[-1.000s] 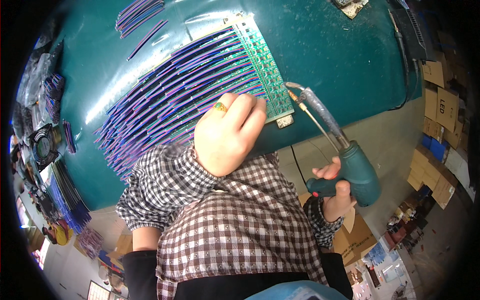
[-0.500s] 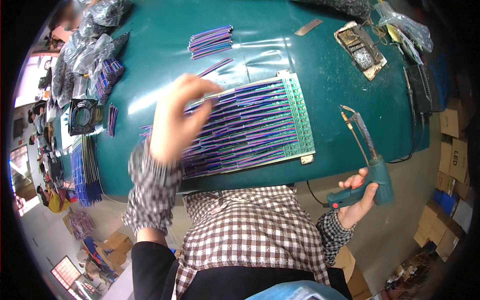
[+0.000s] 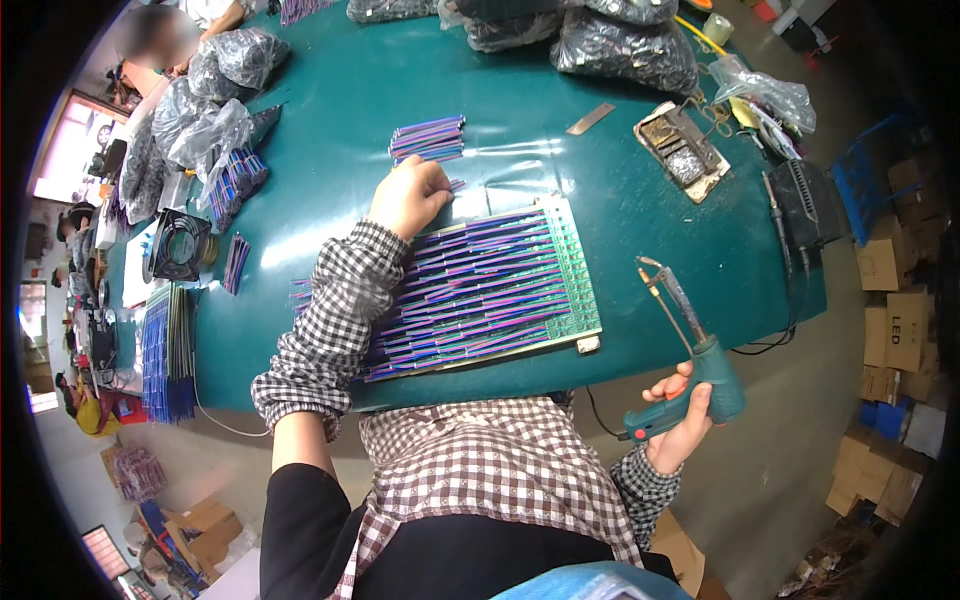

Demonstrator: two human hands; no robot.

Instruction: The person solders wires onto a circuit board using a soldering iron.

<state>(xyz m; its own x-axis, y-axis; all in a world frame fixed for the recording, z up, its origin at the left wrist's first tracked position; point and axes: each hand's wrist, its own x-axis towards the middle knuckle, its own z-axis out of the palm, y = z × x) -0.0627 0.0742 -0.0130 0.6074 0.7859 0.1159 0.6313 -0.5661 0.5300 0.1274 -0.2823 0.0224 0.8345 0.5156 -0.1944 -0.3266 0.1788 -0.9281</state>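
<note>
My left hand (image 3: 410, 198) is over the table just beyond the green circuit board panel (image 3: 577, 275). Its fingers are closed on a short multicoloured wire bundle, whose end (image 3: 456, 185) pokes out past the fingertips. Rows of blue, purple and pink wires (image 3: 470, 290) lie across the panel, their right ends along its bare green strip. Off the table's front edge, my right hand (image 3: 683, 420) grips a green soldering gun (image 3: 716, 375) by its handle. The gun's metal tip points up and to the left, apart from the panel.
A stack of wires (image 3: 428, 137) lies beyond my left hand. Further right are a flat metal strip (image 3: 590, 119) and a solder tray (image 3: 684, 155). Black bags (image 3: 625, 50) line the far edge. At left stand a small fan (image 3: 180, 246) and plastic bags; a person sits at the far left.
My left hand has moved away from me and closed on the lone wire bundle beyond the panel. The view has shifted, showing more of the far table. My right hand still holds the soldering gun.
</note>
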